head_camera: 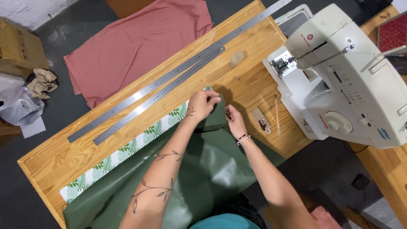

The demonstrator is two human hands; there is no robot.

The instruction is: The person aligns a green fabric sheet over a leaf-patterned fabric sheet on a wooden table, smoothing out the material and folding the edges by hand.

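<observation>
Fingers of the left hand [202, 104] pinch the green fabric [203, 165] corner. Right hand [235, 122] fingers grip its edge, beside the leaf-print strip [127, 150].

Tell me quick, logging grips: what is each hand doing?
Left hand: fingers shut on the glossy dark green fabric.
Right hand: pinching the same fabric's corner.

We see a wooden table [55, 163] set diagonally. On it lie two steel rulers [169, 80] side by side toward 11 o'clock, leaf-print fabric [127, 148], green cloth [212, 165] at 6 o'clock, a white sewing machine [352, 85] at 3 o'clock, and a pencil [277, 114] beside it.
</observation>
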